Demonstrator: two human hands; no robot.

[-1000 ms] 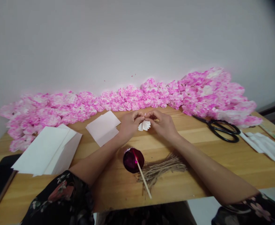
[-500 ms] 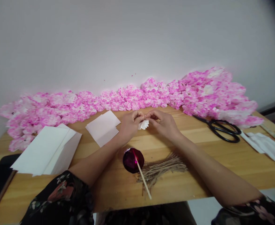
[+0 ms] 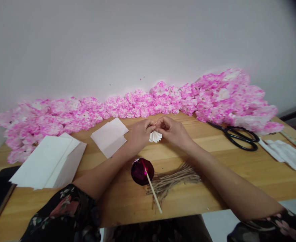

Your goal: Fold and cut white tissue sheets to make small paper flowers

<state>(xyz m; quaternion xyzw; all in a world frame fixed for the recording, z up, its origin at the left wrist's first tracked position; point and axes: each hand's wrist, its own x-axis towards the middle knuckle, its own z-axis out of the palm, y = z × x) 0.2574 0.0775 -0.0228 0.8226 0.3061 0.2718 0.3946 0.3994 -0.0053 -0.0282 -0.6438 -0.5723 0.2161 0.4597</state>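
My left hand [image 3: 140,133] and my right hand [image 3: 174,132] meet above the middle of the table, fingertips close together. Below the fingertips a small piece of pleated white paper [image 3: 155,136] fans out, its gathered top pinched by my left hand. The right thumb and forefinger are pressed together at that same gathered end; whatever lies between them is too small to make out. Nearer to me stands a round cup of dark magenta liquid [image 3: 138,174] with a wooden stick [image 3: 153,191] leaning in it. Beside it lies a bundle of brown twine strands [image 3: 175,179].
Pink-and-white paper flowers [image 3: 140,104] line the wall at the back. At left are a tall stack of white paper [image 3: 45,159], a few paper sheets [image 3: 110,136] and a dark phone [image 3: 0,188]. To the right lie black scissors [image 3: 241,137] and folded white strips [image 3: 286,153].
The pleated paper shows more fully below the fingers, spread like a fan. My right fingers have shifted slightly at its top; the view has moved a little.
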